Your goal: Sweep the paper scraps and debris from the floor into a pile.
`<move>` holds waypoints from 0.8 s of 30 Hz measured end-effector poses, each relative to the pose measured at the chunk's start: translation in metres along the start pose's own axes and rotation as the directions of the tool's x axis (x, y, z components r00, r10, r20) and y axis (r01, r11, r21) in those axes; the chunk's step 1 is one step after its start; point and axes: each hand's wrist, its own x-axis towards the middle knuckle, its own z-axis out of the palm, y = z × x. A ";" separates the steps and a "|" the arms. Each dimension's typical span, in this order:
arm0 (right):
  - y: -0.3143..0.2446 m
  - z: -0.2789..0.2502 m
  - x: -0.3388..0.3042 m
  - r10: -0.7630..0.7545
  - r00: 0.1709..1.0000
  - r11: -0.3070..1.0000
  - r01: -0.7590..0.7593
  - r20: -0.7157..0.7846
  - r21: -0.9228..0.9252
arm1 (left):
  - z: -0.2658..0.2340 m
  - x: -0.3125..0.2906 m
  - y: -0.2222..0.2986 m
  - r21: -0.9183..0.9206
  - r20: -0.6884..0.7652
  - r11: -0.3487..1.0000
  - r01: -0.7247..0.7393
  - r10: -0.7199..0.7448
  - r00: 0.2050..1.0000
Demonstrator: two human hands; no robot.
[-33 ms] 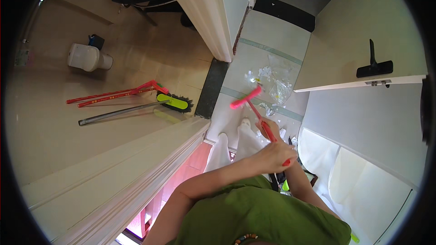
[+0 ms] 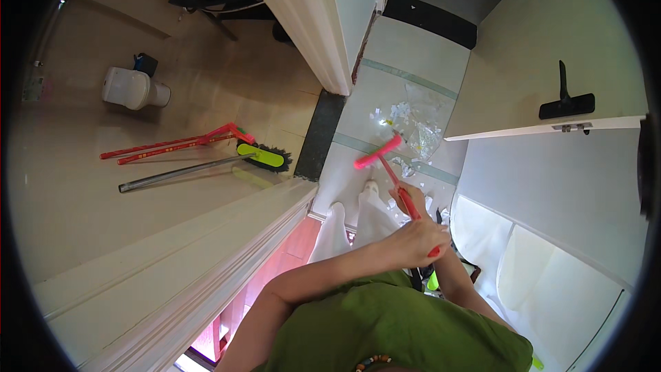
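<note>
Both my hands are closed round the red handle of a T-shaped floor squeegee (image 2: pixel 378 151) with a pink head. My left hand (image 2: pixel 418 241) grips near the handle's top end, close to my body. Farther down the handle, my right hand (image 2: pixel 406 196) is wrapped round it, partly hidden. The squeegee's head is over the pale tiled floor, just ahead of my feet; whether it touches the floor I cannot tell. Beyond it lie scraps of white paper (image 2: pixel 401 110) and a crumpled clear plastic sheet (image 2: pixel 428 136).
On the left, past a dark threshold (image 2: pixel 321 134), a green-headed broom (image 2: pixel 261 156) and red poles (image 2: pixel 165 148) lie near a white toilet (image 2: pixel 135 88). A pale door (image 2: pixel 551 48) stands at right, with a black T-shaped wiper (image 2: pixel 567 101). White panels (image 2: pixel 537 265) are at lower right.
The squeegee's head has shifted slightly to the right and toward me. Both hands keep their hold on the handle.
</note>
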 end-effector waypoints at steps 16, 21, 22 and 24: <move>0.112 -0.064 0.227 0.220 0.964 0.791 -0.085 -0.152 0.605 | -0.012 0.143 -0.111 0.251 -0.314 0.968 -0.018 0.099 0.944; 0.095 -0.054 0.159 0.008 0.937 0.988 0.047 -0.350 0.148 | -0.008 0.132 -0.071 0.256 -0.245 0.967 0.007 0.058 0.968; 0.082 -0.053 0.135 0.059 0.949 0.994 -0.026 -0.310 0.109 | -0.007 0.123 -0.057 0.250 -0.208 0.968 0.014 0.040 0.977; 0.061 -0.057 0.082 0.139 0.954 0.990 -0.132 -0.264 0.044 | -0.004 0.109 -0.026 0.201 -0.131 0.978 0.056 -0.030 0.991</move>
